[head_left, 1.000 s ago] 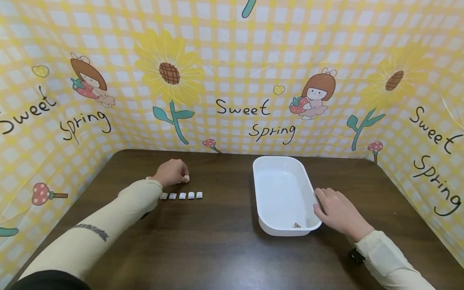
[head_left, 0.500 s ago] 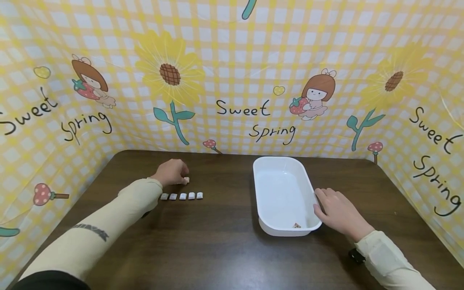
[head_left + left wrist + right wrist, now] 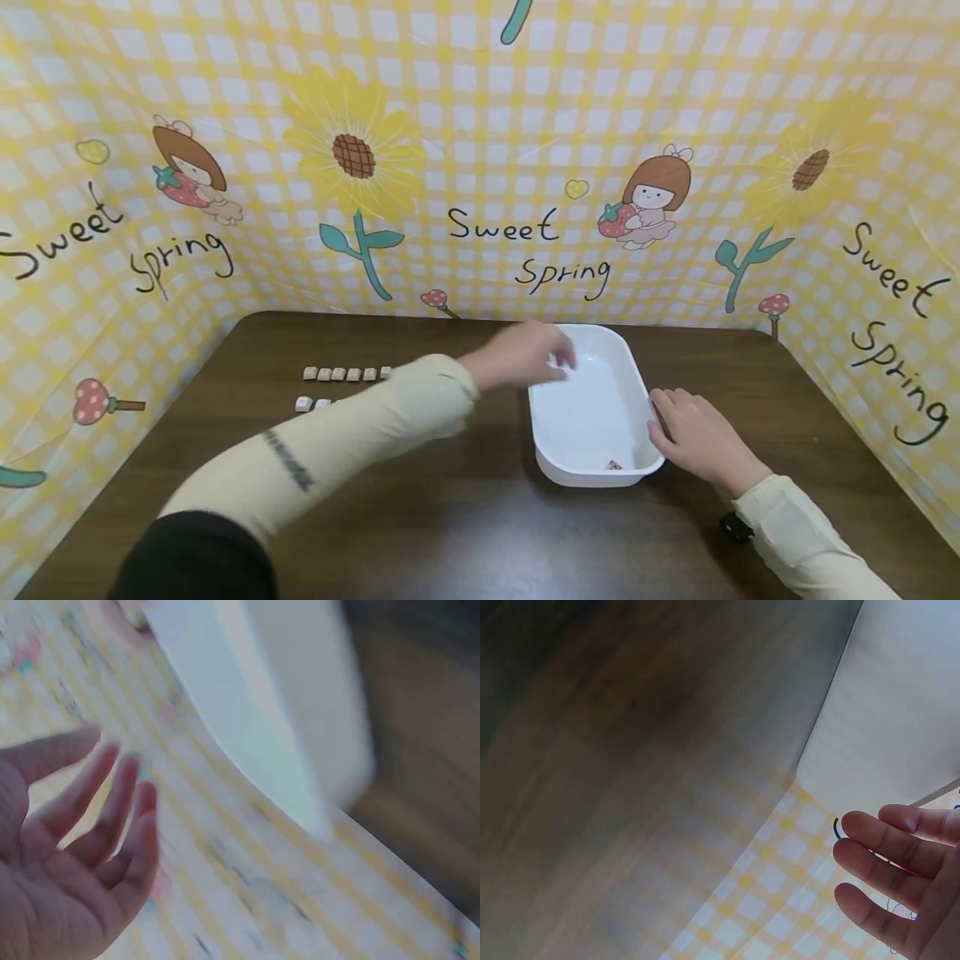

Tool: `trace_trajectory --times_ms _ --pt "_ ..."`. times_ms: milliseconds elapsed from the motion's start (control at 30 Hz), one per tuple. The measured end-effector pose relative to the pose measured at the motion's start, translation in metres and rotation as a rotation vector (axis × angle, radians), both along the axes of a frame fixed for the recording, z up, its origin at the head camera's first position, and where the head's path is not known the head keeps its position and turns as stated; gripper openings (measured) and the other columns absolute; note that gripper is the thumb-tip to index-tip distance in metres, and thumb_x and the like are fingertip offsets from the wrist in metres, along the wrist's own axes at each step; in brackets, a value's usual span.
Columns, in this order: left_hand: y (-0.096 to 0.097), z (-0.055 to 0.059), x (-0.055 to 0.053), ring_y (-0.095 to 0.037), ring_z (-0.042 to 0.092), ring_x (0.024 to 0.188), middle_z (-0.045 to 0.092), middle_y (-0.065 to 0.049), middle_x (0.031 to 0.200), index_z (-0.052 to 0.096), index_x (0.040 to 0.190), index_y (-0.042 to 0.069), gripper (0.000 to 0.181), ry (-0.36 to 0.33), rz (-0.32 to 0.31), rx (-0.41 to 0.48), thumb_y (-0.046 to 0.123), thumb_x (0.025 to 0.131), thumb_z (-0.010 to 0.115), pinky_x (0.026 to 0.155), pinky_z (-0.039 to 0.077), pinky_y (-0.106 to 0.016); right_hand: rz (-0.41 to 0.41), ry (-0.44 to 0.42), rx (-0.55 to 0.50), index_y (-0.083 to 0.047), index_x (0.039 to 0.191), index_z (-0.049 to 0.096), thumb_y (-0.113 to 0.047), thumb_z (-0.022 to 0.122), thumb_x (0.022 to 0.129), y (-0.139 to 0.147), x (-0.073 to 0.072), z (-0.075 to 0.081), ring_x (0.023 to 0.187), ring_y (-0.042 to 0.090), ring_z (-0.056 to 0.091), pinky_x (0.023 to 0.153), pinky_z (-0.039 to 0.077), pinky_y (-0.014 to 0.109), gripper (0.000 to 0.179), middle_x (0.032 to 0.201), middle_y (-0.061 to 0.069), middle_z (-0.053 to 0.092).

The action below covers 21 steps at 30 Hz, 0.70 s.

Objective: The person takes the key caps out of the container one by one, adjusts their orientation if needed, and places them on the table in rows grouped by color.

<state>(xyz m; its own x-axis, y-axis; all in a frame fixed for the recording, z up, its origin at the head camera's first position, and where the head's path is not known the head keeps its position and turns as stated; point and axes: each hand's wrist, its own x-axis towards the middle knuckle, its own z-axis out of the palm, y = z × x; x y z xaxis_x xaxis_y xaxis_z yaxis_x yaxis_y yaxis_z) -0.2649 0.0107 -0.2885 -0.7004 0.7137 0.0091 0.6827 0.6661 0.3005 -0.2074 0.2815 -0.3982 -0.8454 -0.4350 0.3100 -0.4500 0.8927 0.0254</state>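
My left hand (image 3: 525, 354), blurred, is over the far left rim of a white plastic tub (image 3: 588, 478). In the left wrist view its fingers (image 3: 94, 795) are loosely bent and hold nothing, apart from the tub wall. My right hand (image 3: 697, 433) rests at the tub's right rim with fingers relaxed. The right wrist view has those fingers (image 3: 889, 870) extended beside the outer wall (image 3: 889, 697). A small brown-patterned piece (image 3: 613, 465) lies in the tub's near end. Left on the table, an upper row of keycaps (image 3: 339, 374) shows; a lower row (image 3: 303, 404) is partly hidden by my sleeve.
The dark wooden table (image 3: 465, 533) reaches back to a yellow checked cloth (image 3: 487, 150) that hangs at the rear and both sides. My left sleeve (image 3: 360, 442) crosses over the table between the keycap rows and the tub.
My left hand has let go of a keycap at the upper row's right end and swung right to the tub. The upper row is now uncovered. The right hand has stayed put.
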Motion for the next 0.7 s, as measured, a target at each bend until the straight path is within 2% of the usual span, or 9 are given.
trace_trajectory --times_ms 67,133,200,300,400,500,600,700 --pt "0.033 -0.001 0.007 -0.008 0.061 0.082 0.071 0.003 0.091 0.073 0.094 0.014 0.012 -0.057 -0.071 -0.083 0.019 0.083 0.07 0.071 0.048 -0.019 0.005 -0.001 -0.005 0.003 0.107 0.057 -0.021 0.056 0.085 0.001 -0.001 -0.001 0.072 0.021 0.055 0.069 0.051 0.041 0.033 0.088 0.012 0.063" --pt "0.06 -0.007 0.009 -0.006 0.058 0.071 0.069 0.005 0.08 0.073 0.088 0.014 0.007 -0.095 -0.113 -0.169 0.016 0.083 0.069 0.062 0.045 -0.016 0.012 0.0 -0.008 0.002 0.105 0.057 -0.021 0.057 0.084 0.0 -0.002 -0.002 0.071 0.02 0.054 0.067 0.05 0.04 0.031 0.085 0.01 0.062" --pt "0.082 -0.018 0.008 -0.004 0.052 0.062 0.063 0.007 0.07 0.071 0.077 0.014 0.005 -0.115 -0.114 -0.243 0.013 0.082 0.069 0.054 0.041 -0.015 0.022 0.0 -0.018 0.0 0.102 0.057 -0.02 0.057 0.084 0.0 -0.004 -0.003 0.069 0.018 0.051 0.065 0.048 0.037 0.027 0.081 0.007 0.059" --pt "0.106 -0.038 0.008 -0.005 0.05 0.061 0.06 0.007 0.068 0.07 0.074 0.016 0.006 -0.12 -0.111 -0.382 0.013 0.08 0.07 0.053 0.039 -0.016 0.038 0.015 -0.03 -0.004 0.096 0.056 -0.02 0.057 0.083 -0.002 -0.006 -0.004 0.066 0.016 0.049 0.062 0.046 0.036 0.021 0.075 0.003 0.055" --pt "0.123 -0.055 0.01 -0.006 0.057 0.07 0.063 0.009 0.078 0.07 0.081 0.018 0.005 -0.198 -0.084 -0.527 0.016 0.078 0.073 0.058 0.043 -0.016 0.057 0.041 -0.035 -0.006 0.093 0.054 -0.019 0.056 0.083 -0.003 -0.007 -0.005 0.065 0.015 0.047 0.061 0.045 0.034 0.017 0.072 0.0 0.053" --pt "0.133 -0.063 0.011 -0.007 0.062 0.08 0.065 0.01 0.088 0.072 0.092 0.02 0.014 -0.31 -0.075 -0.642 0.016 0.079 0.075 0.063 0.047 -0.016 0.071 0.062 -0.022 -0.006 0.091 0.053 -0.019 0.055 0.081 -0.003 -0.007 -0.004 0.064 0.016 0.046 0.06 0.042 0.033 0.016 0.069 -0.001 0.05" --pt "0.136 -0.062 0.013 -0.009 0.064 0.081 0.066 0.008 0.088 0.072 0.092 0.02 0.016 -0.365 -0.08 -0.691 0.012 0.079 0.074 0.062 0.048 -0.016 0.067 0.059 -0.008 -0.005 0.092 0.053 -0.017 0.056 0.079 -0.002 -0.006 -0.002 0.065 0.016 0.046 0.06 0.043 0.035 0.018 0.07 0.0 0.05" --pt "0.133 -0.055 0.019 -0.013 0.066 0.082 0.067 0.003 0.087 0.071 0.086 0.018 0.01 -0.407 -0.041 -0.658 0.009 0.081 0.071 0.062 0.049 -0.02 0.057 0.049 -0.001 -0.004 0.093 0.054 -0.017 0.057 0.078 0.0 -0.005 -0.001 0.065 0.017 0.047 0.06 0.043 0.036 0.02 0.071 0.001 0.051"
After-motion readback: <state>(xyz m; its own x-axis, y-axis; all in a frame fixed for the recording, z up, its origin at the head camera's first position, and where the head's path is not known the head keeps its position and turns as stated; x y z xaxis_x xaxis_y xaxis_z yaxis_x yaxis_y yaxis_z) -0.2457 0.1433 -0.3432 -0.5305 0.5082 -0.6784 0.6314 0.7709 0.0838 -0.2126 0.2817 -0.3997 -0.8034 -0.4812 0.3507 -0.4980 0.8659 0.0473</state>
